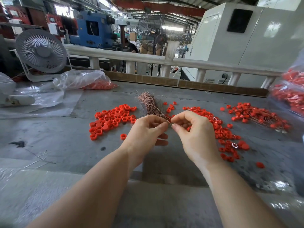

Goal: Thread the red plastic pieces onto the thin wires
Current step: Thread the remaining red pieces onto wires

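A bundle of thin copper wires (148, 105) fans upward over the grey table (49, 137). My left hand (144, 131) grips the bundle's lower end, fingers curled round it. Close beside it, my right hand (192, 134) pinches a single thin wire between thumb and forefinger, right at the bundle's tip. Loose red plastic pieces (111, 118) lie in a heap to the left. More red pieces (225, 134) are scattered to the right. Further right sits a pile of red pieces on wires (256, 115).
A clear bag of red pieces (92, 81) lies at the back left beside a white desk fan (41, 52). Another bag of red pieces (291, 94) stands at the right edge. Plastic sheeting (41, 102) covers the left of the table. A white railing (148, 59) runs behind.
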`<state>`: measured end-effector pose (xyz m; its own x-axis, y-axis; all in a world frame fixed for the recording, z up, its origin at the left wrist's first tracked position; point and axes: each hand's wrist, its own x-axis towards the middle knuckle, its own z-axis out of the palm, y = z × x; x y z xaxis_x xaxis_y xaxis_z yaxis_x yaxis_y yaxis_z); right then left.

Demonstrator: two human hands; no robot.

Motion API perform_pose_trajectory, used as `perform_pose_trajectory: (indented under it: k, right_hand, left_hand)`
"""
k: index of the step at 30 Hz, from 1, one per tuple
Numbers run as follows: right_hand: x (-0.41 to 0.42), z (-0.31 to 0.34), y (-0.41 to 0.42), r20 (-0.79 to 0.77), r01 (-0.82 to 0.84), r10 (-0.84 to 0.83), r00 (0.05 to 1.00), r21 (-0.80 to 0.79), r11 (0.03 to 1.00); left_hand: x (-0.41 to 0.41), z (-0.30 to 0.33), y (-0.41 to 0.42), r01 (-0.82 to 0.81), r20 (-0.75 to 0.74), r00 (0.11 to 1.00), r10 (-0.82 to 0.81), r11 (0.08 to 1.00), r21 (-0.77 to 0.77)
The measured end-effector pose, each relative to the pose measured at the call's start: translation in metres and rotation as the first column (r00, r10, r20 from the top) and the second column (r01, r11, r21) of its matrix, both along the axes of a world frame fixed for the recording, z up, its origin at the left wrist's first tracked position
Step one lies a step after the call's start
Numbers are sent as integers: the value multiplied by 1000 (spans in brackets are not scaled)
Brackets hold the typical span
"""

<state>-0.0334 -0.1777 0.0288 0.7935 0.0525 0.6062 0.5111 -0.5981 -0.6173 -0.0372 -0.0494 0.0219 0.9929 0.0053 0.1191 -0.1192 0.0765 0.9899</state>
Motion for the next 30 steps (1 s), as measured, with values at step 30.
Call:
perform_pose_trajectory:
  k: [30]
  right_hand:
    - [-2, -3, 3, 165, 54, -27, 986, -157, 986]
  left_hand:
    - [-2, 6, 3, 22, -117, 993, -34, 995, -100]
